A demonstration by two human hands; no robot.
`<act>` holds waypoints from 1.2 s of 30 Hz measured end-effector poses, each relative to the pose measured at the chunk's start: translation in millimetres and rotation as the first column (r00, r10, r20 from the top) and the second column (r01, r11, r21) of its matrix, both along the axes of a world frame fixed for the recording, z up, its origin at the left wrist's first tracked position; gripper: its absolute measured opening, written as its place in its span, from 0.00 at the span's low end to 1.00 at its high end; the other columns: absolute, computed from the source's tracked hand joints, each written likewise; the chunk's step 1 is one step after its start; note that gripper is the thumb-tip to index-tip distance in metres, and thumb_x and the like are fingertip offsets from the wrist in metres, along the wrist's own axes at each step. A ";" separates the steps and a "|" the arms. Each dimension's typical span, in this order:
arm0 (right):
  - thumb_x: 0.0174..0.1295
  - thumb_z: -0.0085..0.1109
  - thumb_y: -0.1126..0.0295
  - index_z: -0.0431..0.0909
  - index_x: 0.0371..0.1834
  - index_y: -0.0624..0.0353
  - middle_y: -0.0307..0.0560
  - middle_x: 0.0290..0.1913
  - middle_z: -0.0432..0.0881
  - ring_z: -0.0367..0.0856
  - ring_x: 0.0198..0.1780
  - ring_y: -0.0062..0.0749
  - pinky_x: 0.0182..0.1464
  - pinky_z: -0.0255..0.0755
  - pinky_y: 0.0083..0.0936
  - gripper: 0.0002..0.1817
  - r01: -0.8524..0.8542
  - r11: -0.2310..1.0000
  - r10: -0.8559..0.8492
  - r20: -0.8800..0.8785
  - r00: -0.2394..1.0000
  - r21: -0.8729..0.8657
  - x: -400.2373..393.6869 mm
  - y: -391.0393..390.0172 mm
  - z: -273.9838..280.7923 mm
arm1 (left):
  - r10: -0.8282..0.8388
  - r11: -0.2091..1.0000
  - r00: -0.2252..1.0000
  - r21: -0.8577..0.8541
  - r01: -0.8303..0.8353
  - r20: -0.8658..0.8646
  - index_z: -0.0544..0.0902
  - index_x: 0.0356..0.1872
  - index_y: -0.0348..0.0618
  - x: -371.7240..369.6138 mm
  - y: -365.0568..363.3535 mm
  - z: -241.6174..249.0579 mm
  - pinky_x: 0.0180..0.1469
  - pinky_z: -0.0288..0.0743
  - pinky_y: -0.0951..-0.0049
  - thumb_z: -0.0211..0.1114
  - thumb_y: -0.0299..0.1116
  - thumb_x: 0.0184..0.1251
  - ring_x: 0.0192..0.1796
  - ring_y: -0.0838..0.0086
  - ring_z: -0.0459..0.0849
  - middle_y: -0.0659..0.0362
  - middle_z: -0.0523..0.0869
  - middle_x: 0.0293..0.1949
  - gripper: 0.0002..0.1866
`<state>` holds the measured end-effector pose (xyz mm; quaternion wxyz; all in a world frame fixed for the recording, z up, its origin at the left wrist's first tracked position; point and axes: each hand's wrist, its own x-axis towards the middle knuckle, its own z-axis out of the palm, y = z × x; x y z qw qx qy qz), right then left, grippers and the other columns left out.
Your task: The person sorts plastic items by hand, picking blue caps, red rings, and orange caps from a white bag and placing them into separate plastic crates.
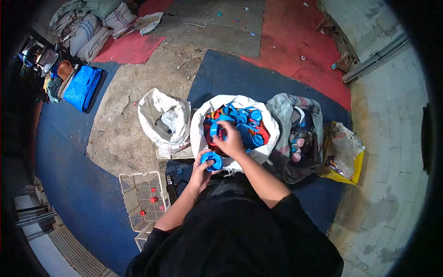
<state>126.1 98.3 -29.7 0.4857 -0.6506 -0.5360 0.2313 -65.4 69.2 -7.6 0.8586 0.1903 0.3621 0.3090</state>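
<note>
My left hand point(200, 176) is closed on a round blue cap point(212, 161), just in front of the near rim of a white sack point(272, 152). Above the sack's opening, my right hand point(230, 142) grips a blue ring-like piece point(213, 129) between thumb and fingers. Blue and red plastic caps and rings point(255, 115) fill the sack beneath it. Some of these pieces are hidden by my right hand and forearm.
Left is a white sack point(150, 111) with pale scraps; right are a grey sack point(277, 106) of mixed pieces and a yellow bag point(357, 168). A beige crate point(131, 198) holds red caps. Blue folded tarp point(82, 87) lies upper left; a wall point(387, 152) stands right.
</note>
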 end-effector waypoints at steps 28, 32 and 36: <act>0.52 0.75 0.73 0.86 0.46 0.58 0.54 0.60 0.81 0.79 0.64 0.47 0.67 0.70 0.38 0.16 -0.078 0.996 0.079 0.014 0.997 -0.051 44.0 -82.9 86.3 | 0.072 0.990 0.997 0.125 -0.068 -0.029 0.74 0.60 0.52 84.7 24.8 20.8 0.47 0.81 0.64 0.69 0.35 0.73 0.52 0.72 0.82 0.60 0.80 0.54 0.19; 0.58 0.75 0.70 0.86 0.44 0.59 0.55 0.61 0.80 0.82 0.59 0.44 0.61 0.74 0.35 0.12 0.046 0.999 -0.045 -0.108 0.993 0.005 37.0 -90.0 72.6 | 0.063 0.992 0.996 0.109 -0.070 0.070 0.72 0.63 0.50 90.3 14.9 21.8 0.52 0.81 0.64 0.61 0.33 0.72 0.54 0.70 0.82 0.57 0.79 0.55 0.20; 0.61 0.75 0.69 0.85 0.44 0.61 0.48 0.55 0.84 0.85 0.51 0.28 0.49 0.79 0.26 0.12 0.002 0.979 -0.064 -0.301 0.951 -0.203 40.0 -95.6 64.6 | 0.088 0.990 0.991 0.100 -0.098 0.098 0.71 0.66 0.49 91.5 -1.5 16.1 0.59 0.78 0.62 0.53 0.29 0.66 0.57 0.67 0.81 0.55 0.77 0.57 0.26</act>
